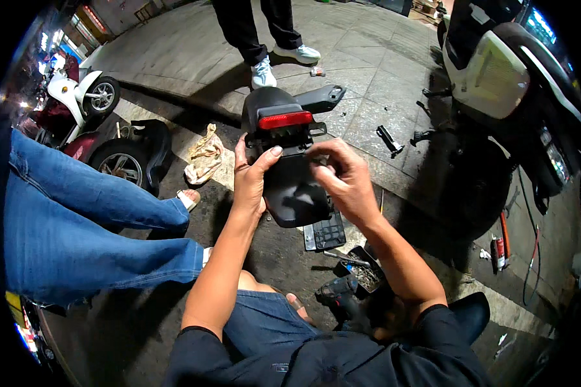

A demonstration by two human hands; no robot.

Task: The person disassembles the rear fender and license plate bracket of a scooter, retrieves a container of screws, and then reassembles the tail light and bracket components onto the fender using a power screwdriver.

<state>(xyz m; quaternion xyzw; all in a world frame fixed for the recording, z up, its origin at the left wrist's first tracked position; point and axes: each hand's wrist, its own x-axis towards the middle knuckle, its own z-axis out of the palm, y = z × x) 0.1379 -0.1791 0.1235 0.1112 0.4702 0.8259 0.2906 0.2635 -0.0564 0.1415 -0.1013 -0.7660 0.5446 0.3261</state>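
A black plastic scooter rear fender (294, 200) is held up in front of me, with a red reflector (285, 120) across its upper part. My left hand (250, 177) is closed around its left side, thumb on the front face below the reflector. At the fender's right edge, my right hand (343, 177) has its fingers curled together in a pinch close to the bracket. Whatever lies between those fingertips is too small and blurred to make out.
Below the fender lie a cordless drill (339, 290), a tray of screws (366, 274) and a dark case (329, 232). A scooter (490, 84) stands at right. A wheel (119, 164) and rag (206, 158) lie left. Two people stand nearby, one in jeans (97, 226).
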